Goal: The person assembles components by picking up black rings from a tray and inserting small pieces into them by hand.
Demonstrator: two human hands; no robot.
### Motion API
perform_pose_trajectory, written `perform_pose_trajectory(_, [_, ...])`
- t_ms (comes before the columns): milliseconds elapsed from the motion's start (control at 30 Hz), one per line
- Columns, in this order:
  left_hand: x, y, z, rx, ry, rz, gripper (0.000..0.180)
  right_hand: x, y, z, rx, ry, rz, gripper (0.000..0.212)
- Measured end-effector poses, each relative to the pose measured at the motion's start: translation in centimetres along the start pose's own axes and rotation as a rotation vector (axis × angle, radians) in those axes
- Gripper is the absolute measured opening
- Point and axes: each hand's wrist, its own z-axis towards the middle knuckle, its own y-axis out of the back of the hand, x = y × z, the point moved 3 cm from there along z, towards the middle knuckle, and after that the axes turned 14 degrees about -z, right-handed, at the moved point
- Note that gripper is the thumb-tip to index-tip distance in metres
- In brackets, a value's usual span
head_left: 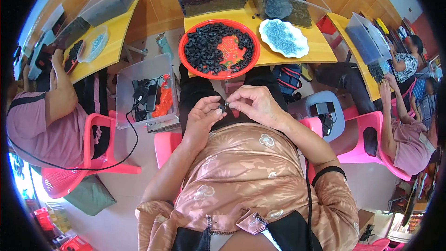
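Note:
Both my hands meet above my lap, just in front of the red tray. Between the thumb and fingers of my left hand (pixel 203 115) is a small black part (pixel 222 107), roughly round. My right hand (pixel 256 104) pinches thumb and forefinger together right at that part; whatever is in this pinch is too small to make out. Many similar black parts (pixel 197 49) lie heaped in the round red tray (pixel 257 42), whose patterned bottom shows at the right. Beside it, a white scalloped dish (pixel 304 49) holds many tiny pale, glassy-looking pieces (pixel 283 36).
Two clear bins (pixel 211 3) (pixel 297 11) full of black parts stand at the table's (pixel 320 55) back. A clear crate (pixel 124 76) with adapters and something orange is at my left; a grey-blue bin (pixel 341 121) is at my right. Co-workers sit on both sides. A black cable (pixel 132 151) hangs left.

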Motion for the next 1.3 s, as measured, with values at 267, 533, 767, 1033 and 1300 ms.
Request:
perform_pose_trajectory(267, [0.3,0.4,0.0,0.028,-0.035,0.094,0.024,0.4,-0.1,-0.2,-0.015,0.043,-0.013,0.009])
perform_pose_trajectory(533, [0.0,0.1,-0.3,-0.028,-0.022,0.144,0.026,1.0,-0.3,-0.2,-0.004,0.095,-0.053,0.01])
perform_pose_trajectory(767, [0.3,-0.3,-0.5,0.072,0.04,0.168,0.023,0.4,-0.3,-0.2,0.159,-0.067,0.213,0.02])
perform_pose_trajectory(1033, [0.8,-0.6,-0.9,0.124,0.139,0.015,0.022,-0.3,-0.5,0.1,0.345,-0.118,0.378,0.028])
perform_pose_trajectory(1300, [0.4,-0.5,-0.6,0.112,0.122,0.021,0.024,-5.3,6.1,7.7,-0.171,-0.002,-0.411,0.013])
